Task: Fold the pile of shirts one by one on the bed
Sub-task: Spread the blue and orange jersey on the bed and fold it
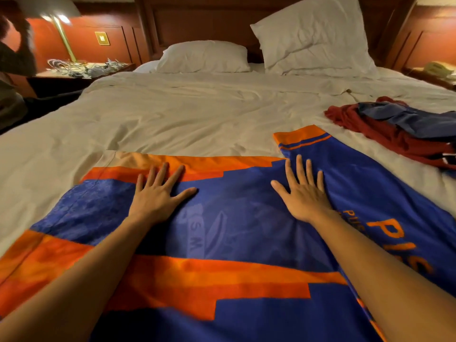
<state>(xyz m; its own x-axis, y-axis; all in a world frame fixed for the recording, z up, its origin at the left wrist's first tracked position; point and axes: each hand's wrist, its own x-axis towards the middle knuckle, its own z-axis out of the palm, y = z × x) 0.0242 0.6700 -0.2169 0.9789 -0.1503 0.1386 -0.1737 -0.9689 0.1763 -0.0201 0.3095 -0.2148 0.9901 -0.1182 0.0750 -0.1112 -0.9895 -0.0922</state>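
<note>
A blue and orange shirt (234,230) lies spread flat across the near part of the bed (185,114), one sleeve reaching toward the upper right. My left hand (158,193) lies flat on its far left part with fingers spread. My right hand (303,193) presses flat on its far right part, near the base of the sleeve. Neither hand grips any cloth. A small pile of shirts (394,129), dark red below and blue on top, lies crumpled on the bed to the right.
Two white pillows (204,56) (313,35) lean against the wooden headboard. A bedside table (81,70) at far left carries a lamp and tangled cables. Another table (436,70) at far right carries a telephone. A person stands at the left edge (14,53).
</note>
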